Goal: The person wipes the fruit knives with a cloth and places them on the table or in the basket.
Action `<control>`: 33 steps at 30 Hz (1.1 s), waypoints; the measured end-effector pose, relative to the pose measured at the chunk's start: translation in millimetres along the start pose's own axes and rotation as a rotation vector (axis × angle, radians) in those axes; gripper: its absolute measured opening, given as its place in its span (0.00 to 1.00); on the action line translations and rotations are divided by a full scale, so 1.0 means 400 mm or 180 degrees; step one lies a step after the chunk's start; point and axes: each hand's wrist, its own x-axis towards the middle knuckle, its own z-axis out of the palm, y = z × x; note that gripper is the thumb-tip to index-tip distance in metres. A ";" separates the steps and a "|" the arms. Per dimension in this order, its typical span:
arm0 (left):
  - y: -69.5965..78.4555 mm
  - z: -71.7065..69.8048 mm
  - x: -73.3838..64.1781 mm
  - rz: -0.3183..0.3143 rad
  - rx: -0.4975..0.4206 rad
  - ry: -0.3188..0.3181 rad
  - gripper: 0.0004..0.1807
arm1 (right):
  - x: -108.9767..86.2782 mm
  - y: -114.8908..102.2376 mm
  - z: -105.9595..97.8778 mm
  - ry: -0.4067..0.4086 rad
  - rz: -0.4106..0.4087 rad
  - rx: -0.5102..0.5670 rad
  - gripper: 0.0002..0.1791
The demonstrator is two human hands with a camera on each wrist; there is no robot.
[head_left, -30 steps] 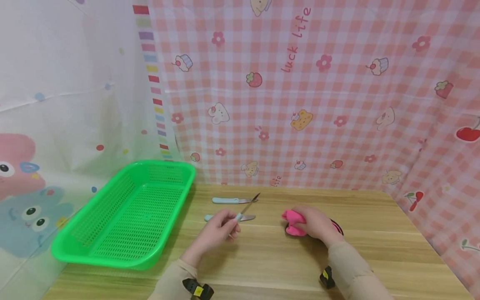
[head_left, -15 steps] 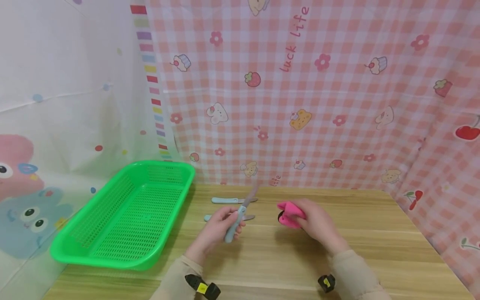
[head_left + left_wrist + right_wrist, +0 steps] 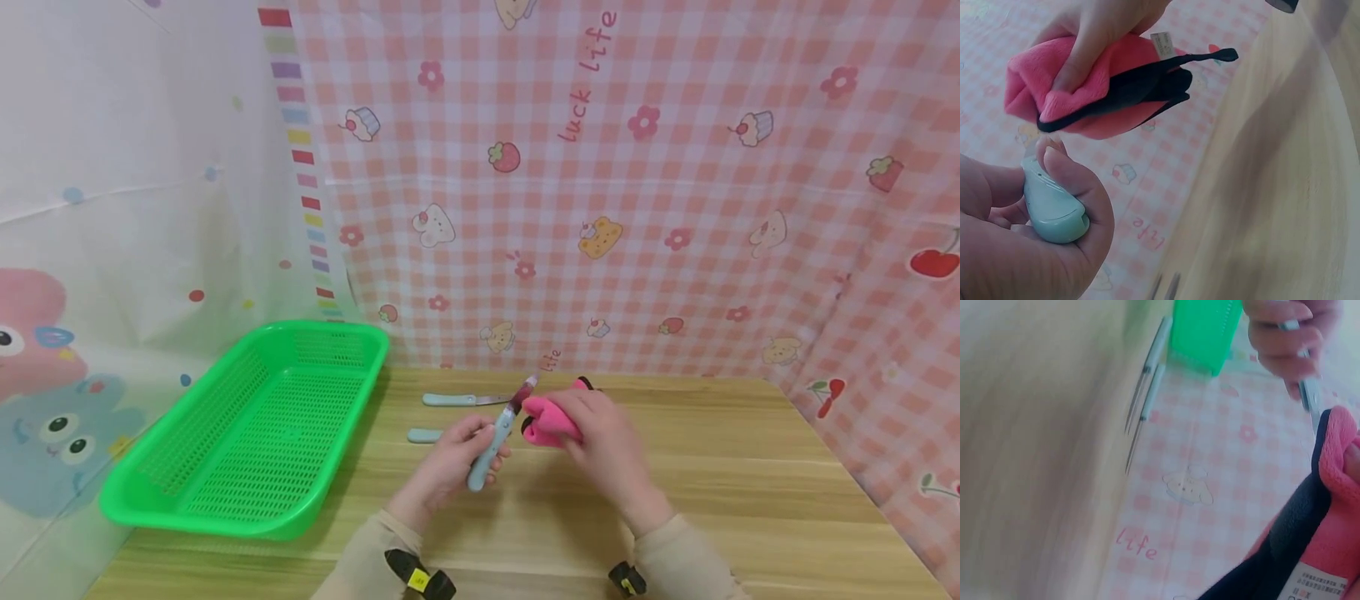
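Note:
My left hand grips a small knife by its pale blue handle, the blade tilted up and to the right. In my right hand is a pink cloth with black trim, pinched in a fold. Its folded edge is right beside the blade in the head view. The left wrist view shows the cloth bunched over the fingers' grip, a black hanging loop and a white label sticking out. From the right wrist, the cloth's dark edge overlaps the blade.
Two more knives with pale blue handles lie on the wooden table behind my left hand, a far one and a nearer one partly hidden. A green perforated basket stands at left. Patterned curtains hang behind the table.
The knife has turned in my left hand so its whole handle shows, and has moved slightly right. My right hand has lifted the pink cloth off the table and brought it left to the blade.

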 end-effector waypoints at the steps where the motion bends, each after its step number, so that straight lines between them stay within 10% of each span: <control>1: -0.001 0.003 0.001 -0.0005 -0.0015 -0.0011 0.12 | -0.002 -0.005 0.004 0.0061 -0.0035 -0.0042 0.27; 33: -0.020 0.037 -0.003 0.0035 0.0084 -0.0092 0.12 | -0.008 -0.001 0.031 0.0452 0.0009 -0.0567 0.24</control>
